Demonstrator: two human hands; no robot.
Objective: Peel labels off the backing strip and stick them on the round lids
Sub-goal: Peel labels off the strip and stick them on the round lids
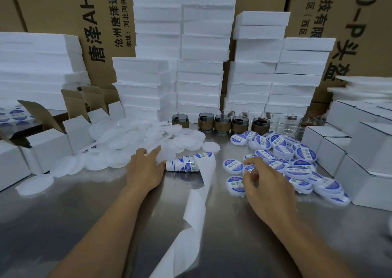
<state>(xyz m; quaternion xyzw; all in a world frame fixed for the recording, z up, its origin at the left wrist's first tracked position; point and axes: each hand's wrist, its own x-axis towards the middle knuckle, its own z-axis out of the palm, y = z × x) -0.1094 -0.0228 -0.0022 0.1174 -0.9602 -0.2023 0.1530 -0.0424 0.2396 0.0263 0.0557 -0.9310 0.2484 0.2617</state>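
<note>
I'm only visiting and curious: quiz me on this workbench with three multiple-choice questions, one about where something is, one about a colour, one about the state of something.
1. Where do the labelled lids lie relative to the label roll?
A) to its right
B) to its left
C) stacked on top of it

2. What colours are the round labels?
A) red and yellow
B) blue and white
C) black and gold

3. How does the backing strip trailing toward the viewer look?
A) full of labels
B) bare
C) torn into scraps

Answers:
1 A: the printed lids pile up on the right, while the plain lids lie on the left.
2 B: each label shows blue bands on white.
3 B: the strip is plain white and in one length.
</note>
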